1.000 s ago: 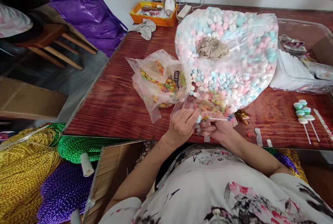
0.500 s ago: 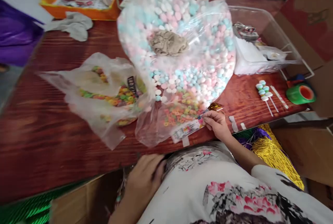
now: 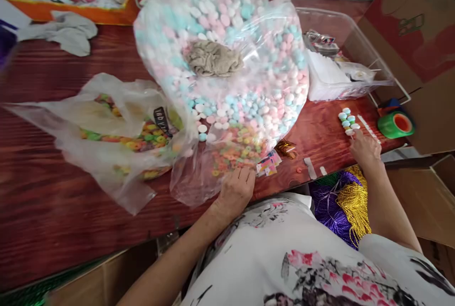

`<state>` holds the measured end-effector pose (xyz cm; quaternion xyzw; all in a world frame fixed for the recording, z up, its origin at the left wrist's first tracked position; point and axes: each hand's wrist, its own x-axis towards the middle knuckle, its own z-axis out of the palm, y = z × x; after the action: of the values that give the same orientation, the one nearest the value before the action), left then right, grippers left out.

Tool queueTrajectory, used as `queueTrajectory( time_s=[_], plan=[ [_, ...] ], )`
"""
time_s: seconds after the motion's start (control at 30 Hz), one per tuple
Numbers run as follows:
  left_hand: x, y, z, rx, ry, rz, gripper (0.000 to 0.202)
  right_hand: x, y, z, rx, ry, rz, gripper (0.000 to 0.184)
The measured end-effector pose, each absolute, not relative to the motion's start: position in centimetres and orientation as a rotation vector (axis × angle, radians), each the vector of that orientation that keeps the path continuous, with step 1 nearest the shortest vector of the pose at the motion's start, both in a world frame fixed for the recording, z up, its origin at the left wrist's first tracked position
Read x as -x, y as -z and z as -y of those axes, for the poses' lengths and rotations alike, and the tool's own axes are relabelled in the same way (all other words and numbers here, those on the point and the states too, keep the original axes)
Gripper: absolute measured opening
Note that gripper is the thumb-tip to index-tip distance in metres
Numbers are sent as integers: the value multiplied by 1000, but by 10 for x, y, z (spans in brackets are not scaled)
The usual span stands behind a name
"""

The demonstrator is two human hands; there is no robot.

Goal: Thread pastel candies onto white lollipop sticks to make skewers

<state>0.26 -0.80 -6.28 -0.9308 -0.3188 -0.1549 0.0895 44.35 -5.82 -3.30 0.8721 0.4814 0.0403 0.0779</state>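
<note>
R hand (image 3: 366, 148) at candy sticks (image 3: 348, 121), L hand (image 3: 236, 186) by clear bag of rings (image 3: 238, 149).
Candy sticks lay on table (image 3: 113, 57) in front of clear tub (image 3: 355, 91), nr green tape roll (image 3: 386, 126); R fingertips were at their lower ends, couldn't tell if clamped. L fingers were bent & tog. at bag's nr edge, just beside printed cards (image 3: 268, 163); grip unclear. Big bag of pastel candies (image 3: 280, 93) sat behind w/ tan cloth (image 3: 214, 58) on top.

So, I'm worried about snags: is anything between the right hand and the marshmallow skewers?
Nothing visible: the right hand is at the near end of the marshmallow skewers; the white strip lies beside them.
</note>
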Motion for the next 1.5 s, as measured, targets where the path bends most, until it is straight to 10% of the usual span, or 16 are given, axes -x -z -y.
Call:
queueTrajectory(
  time_s=[0.4,0.57,0.7,1.03,1.3,1.5],
  plan=[
    [-5,60,21,2831,588,1257,17,-455,33,40,-2164,-252,-2243,29],
    [0,70,13,2873,829,1050,20,-420,2,42,-2888,-324,-2521,25],
    [1,70,18,2962,692,1098,25,-397,1,36,-3322,267,-2388,23],
    [3,69,12,2957,1132,1319,19,-395,-4,39,-2987,188,-2318,22],
    [13,65,27,3047,709,1318,20,-366,-16,37,-2731,178,-2454,23],
    [20,72,20,3049,1309,1698,21,-354,-18,43,-2887,175,-2484,18]
  ],
)
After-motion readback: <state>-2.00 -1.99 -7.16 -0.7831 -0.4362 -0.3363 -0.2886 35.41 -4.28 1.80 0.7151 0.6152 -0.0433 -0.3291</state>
